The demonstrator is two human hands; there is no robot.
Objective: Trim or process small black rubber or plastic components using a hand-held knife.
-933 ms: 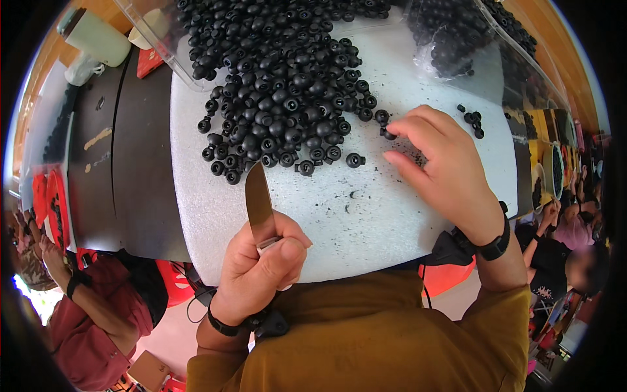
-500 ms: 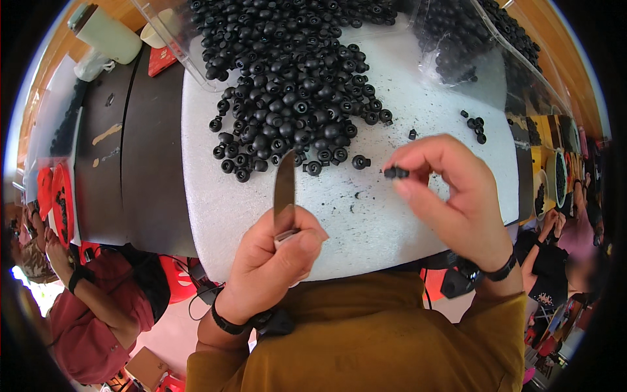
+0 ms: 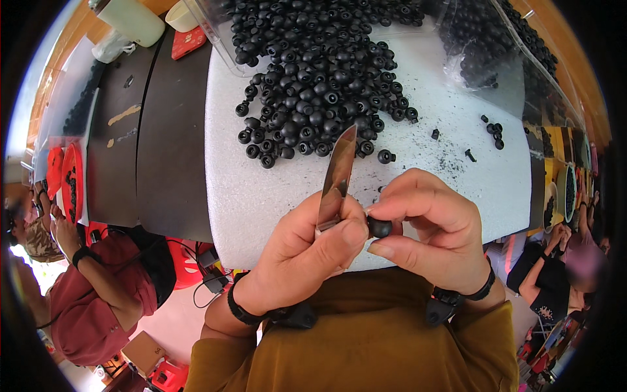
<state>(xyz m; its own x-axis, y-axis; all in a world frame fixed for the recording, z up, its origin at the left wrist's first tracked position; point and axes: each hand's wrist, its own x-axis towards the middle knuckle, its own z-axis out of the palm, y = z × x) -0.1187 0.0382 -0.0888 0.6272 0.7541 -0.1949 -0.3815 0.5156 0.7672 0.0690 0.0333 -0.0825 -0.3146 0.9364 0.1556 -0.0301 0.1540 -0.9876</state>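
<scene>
My left hand [image 3: 297, 258] is closed round a knife [image 3: 337, 173], its blade pointing up and leaning a little to the right. Between thumb and fingers, my right hand [image 3: 437, 228] pinches a round black plastic piece [image 3: 379, 227] with a smooth ball-shaped end. This piece is right beside the left fingertips, low and to the right of the blade; whether the left hand touches it I cannot tell. Beyond the knife spreads a big heap of similar black pieces [image 3: 307, 98], many with a hole, on a white foam sheet [image 3: 261, 209].
Dark crumbs, a small dark scrap [image 3: 470, 155] and several loose black pieces [image 3: 498, 136] lie to the right. A clear plastic bin [image 3: 225, 55] and a bag of black pieces [image 3: 473, 52] stand at the back. People sit at work on both sides.
My right hand has come left and nearer, beside my left hand, with a round piece now showing in its pinch. The knife tilts more to the right. A dark scrap now lies right of the heap.
</scene>
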